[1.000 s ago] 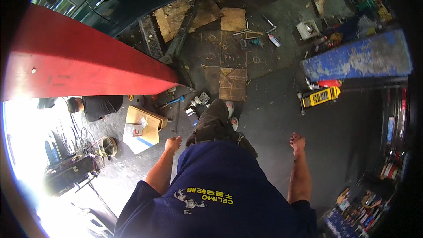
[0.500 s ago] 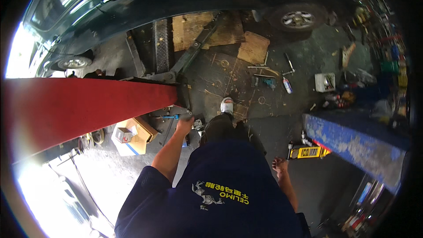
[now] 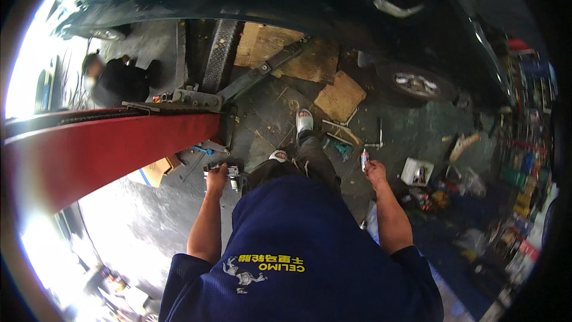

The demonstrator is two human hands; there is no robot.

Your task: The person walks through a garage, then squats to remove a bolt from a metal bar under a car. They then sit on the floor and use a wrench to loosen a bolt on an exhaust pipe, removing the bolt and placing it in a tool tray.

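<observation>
**Hands low beside the red lift arm**

Left hand [image 3: 216, 177] hung at our side with its fingers curled around a small metal tool [image 3: 229, 173], dark and silvery, though we could not tell what kind of tool it was. Just beyond the knuckles lay the end of the red lift arm [image 3: 107, 149], which ran off to our left, and a flat cardboard box [image 3: 156, 170] sat on the floor beneath it.

Our right hand [image 3: 375, 173] hung loose and partly open, holding nothing. Near its fingertips a small spray can [image 3: 364, 158] stood upright on the floor, apart from the hand. A white box [image 3: 417, 172] lay further to the right.

Between the hands we saw our dark trousers and two white shoes [image 3: 304, 122], one stepped ahead of the other. Past them, a wooden board [image 3: 339, 96] lay on the stained concrete floor [image 3: 417, 134], close to a car wheel [image 3: 414, 83]. A dark car body [image 3: 310, 0] spread overhead. Far left, another person [image 3: 119, 80] crouched in dark clothes.
</observation>
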